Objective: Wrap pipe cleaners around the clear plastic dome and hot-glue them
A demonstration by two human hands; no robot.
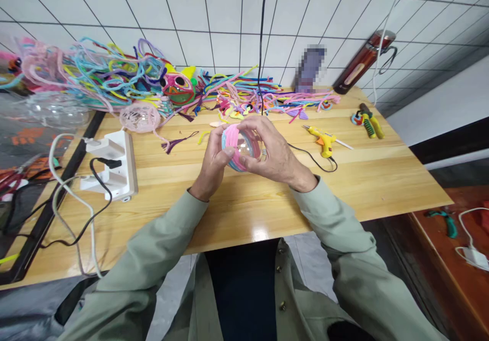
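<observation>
Between my two hands, above the wooden table, is a clear plastic ball (248,145) with pink and blue fuzzy pipe cleaners (232,139) wrapped around its left side. My left hand (214,160) grips the wrapped side, its thumb pressed on the pink strands. My right hand (273,150) curves over the clear right side, with the thumb at the lower edge and fingers over the top. Parts of the ball are hidden behind the fingers.
A yellow glue gun (324,141) and pliers (370,122) lie right on the table (244,208). A power strip (124,165) with cords sits left. Piled pipe cleaners (103,73), a decorated mask-like ball (178,87), and a thermos (364,63) line the wall.
</observation>
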